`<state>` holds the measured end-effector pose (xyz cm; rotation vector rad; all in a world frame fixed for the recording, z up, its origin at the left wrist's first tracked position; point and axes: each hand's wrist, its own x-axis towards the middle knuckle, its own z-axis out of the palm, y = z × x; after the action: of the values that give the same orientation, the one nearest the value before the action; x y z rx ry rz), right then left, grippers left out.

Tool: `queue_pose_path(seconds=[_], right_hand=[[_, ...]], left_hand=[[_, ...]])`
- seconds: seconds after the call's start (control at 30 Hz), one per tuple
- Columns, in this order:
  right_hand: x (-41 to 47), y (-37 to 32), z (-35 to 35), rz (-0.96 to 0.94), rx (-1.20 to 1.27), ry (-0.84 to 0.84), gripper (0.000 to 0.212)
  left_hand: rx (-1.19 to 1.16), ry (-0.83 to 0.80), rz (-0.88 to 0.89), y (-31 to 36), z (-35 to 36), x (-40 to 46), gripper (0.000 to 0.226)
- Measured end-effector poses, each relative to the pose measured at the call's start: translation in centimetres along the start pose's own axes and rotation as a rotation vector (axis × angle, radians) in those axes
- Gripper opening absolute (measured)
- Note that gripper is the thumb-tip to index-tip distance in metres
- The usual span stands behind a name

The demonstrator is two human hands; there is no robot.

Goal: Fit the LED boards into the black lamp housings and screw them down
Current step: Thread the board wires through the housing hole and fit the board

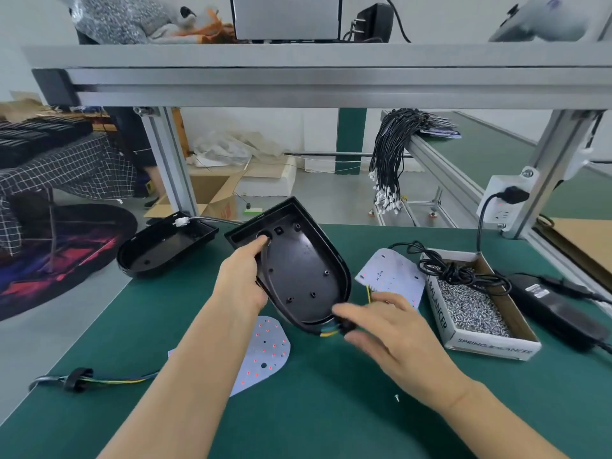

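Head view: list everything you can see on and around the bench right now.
lamp housings: 2, black; one tilted up in the hands, one lying far left
LED boards: 2, white; one under left forearm, one by the box
box of screws: 1, white card, right
loose screw: 1, silver, near right wrist
power adapter: 1, black, far right
wire harness: 1, multicoloured, left edge
cable bundle: 1, black, hanging behind
bench mat: green
left hand: grips housing rim
right hand: at housing's lower end, on wires
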<state>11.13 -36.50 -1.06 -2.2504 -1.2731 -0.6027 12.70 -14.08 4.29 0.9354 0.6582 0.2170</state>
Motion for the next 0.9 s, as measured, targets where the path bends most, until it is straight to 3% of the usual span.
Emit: queue_pose_path(seconds=[0.1,0.23,0.37,0.53,0.6,0.67,0.77,0.9], right_hand=[[1.2,-0.9,-1.4,0.249,0.227,0.188,0.030],[4.3,-1.0,-2.0,0.418,0.086,0.323,0.025],[6.0,-0.8,-3.0,0.474,-0.079,0.264,0.012],[6.7,-1.3,-4.3,0.591,-0.265,-0.041,0.016],[7.4,-1.5,-4.3,0.650,-0.359,-0.024,0.017],[8.3,-2.1,-3.9,0.657,-0.303,0.051,0.017],[9.1,-2.2,-4.0,0.667,-0.150,0.255,0.015],[9.3,0.3,-6.2,0.811,-0.263,0.431,0.014]], left_hand=[[0.151,0.067,0.241,-1.1,0.1,0.1,0.016],[0.264,0.046,0.439,-2.5,0.7,-0.8,0.005],[0.198,0.146,0.539,-2.0,0.7,-0.6,0.013],[0.178,0.216,0.600,-1.5,0.7,0.0,0.016],[0.267,0.175,0.704,-2.3,1.2,-0.8,0.011],[0.350,0.137,0.770,-3.4,1.8,-1.6,0.018],[0.317,0.136,0.684,-3.7,1.8,-1.7,0.020],[0.146,0.199,0.529,-2.8,1.0,-1.1,0.011]])
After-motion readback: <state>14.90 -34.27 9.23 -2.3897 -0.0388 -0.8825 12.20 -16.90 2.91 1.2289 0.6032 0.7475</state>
